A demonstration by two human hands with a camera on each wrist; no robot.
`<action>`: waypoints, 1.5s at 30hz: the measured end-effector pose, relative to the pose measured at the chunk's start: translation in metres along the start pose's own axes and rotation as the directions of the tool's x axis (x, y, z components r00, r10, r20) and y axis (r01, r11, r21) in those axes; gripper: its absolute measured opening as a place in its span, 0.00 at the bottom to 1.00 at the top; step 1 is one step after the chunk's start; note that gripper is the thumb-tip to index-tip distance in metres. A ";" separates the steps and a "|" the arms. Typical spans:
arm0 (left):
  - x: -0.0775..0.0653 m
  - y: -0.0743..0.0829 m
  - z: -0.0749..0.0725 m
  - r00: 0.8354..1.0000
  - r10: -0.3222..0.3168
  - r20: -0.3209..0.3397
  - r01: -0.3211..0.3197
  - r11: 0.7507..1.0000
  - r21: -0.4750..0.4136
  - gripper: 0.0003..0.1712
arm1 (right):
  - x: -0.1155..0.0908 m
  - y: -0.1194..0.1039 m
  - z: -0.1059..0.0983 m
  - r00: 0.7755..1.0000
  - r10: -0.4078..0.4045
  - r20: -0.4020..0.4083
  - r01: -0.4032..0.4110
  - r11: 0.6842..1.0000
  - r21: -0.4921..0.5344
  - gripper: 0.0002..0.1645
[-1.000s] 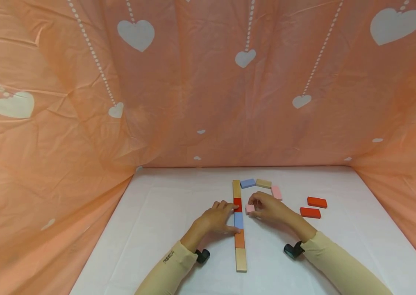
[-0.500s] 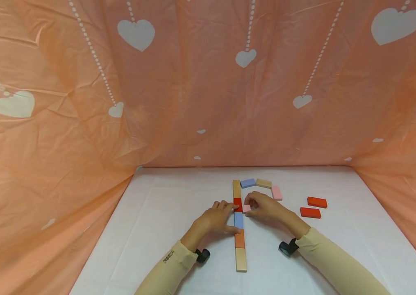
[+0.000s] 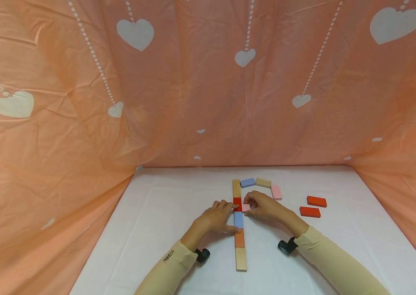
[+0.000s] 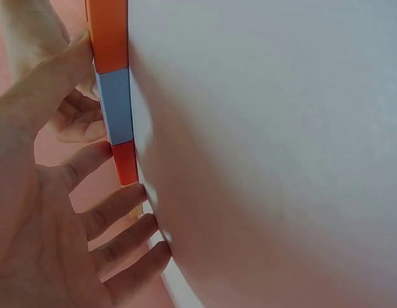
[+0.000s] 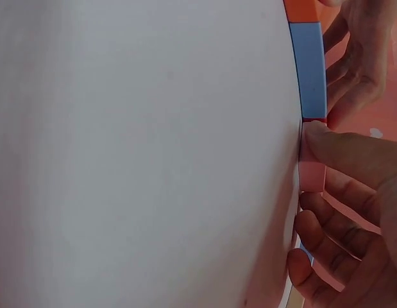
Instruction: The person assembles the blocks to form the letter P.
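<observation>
A straight column of flat wooden blocks lies on the table: plain wood (image 3: 236,188) at the far end, then red (image 3: 237,202), blue (image 3: 238,220), orange (image 3: 239,239), and plain wood (image 3: 241,259) nearest me. With fingers spread, my left hand (image 3: 213,218) rests at the column's left side, its index fingertip on the red block and its thumb at the orange one. My right hand (image 3: 265,205) pinches a pink block (image 5: 313,168) between thumb and fingers. That block's end meets the red block's right side. In the right wrist view the thumb covers part of it.
From the column's far end, a blue block (image 3: 247,182), a plain wood block (image 3: 263,182) and a pink block (image 3: 276,192) curve to the right. Two loose red blocks (image 3: 316,201) lie farther right on the white tabletop (image 3: 178,184). An orange curtain (image 3: 208,94) hangs behind.
My right hand has slid the pink block left, from a small gap up against the red block. For the last half second it has barely moved. My left hand stays in place.
</observation>
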State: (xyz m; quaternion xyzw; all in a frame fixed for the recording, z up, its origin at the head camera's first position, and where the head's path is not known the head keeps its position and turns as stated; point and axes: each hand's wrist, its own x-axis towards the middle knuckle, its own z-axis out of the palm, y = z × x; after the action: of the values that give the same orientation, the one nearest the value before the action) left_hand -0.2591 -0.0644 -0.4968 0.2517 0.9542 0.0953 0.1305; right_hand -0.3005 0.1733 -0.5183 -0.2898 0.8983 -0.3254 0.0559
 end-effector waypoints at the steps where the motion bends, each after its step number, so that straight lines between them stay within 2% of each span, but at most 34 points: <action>1: 0.000 0.000 0.000 1.000 -0.001 0.000 0.001 1.000 -0.002 0.51 | 0.000 0.000 0.000 1.000 0.011 0.005 -0.011 1.000 0.006 0.18; 5: 0.000 0.000 0.000 1.000 -0.003 0.002 0.003 1.000 -0.004 0.51 | -0.001 0.000 -0.001 0.998 0.051 0.019 -0.052 0.998 0.019 0.19; 14: -0.001 0.002 -0.001 1.000 -0.012 0.011 0.012 1.000 0.006 0.51 | -0.013 0.005 -0.008 0.997 0.075 0.006 -0.075 0.997 -0.009 0.20; 22: -0.001 0.003 -0.002 1.000 -0.016 0.008 0.016 1.000 0.005 0.51 | -0.037 0.015 -0.027 0.998 -0.031 -0.055 0.028 0.998 -0.060 0.21; 27: -0.001 0.002 0.000 1.000 -0.011 0.008 0.011 1.000 -0.001 0.51 | -0.053 0.019 -0.040 0.996 -0.028 -0.090 0.024 0.999 -0.046 0.20; 36: -0.001 0.000 0.001 1.000 0.012 0.002 -0.012 1.000 -0.010 0.50 | -0.081 0.032 -0.056 0.981 -0.069 -0.179 0.060 0.997 -0.056 0.17; 40: 0.000 0.000 0.002 1.000 0.008 0.004 -0.008 1.000 -0.004 0.51 | -0.093 0.035 -0.064 0.977 -0.044 -0.207 0.033 0.998 -0.054 0.17; 45: -0.002 0.000 0.001 1.000 0.006 0.004 -0.006 1.000 -0.017 0.51 | -0.108 0.040 -0.073 0.976 0.032 -0.213 -0.048 0.996 -0.070 0.18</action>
State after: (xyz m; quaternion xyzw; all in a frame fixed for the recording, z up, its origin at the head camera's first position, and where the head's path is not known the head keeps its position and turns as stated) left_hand -0.2576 -0.0651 -0.4970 0.2537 0.9523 0.1034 0.1343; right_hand -0.2524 0.2986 -0.4958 -0.2373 0.9164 -0.3193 -0.0446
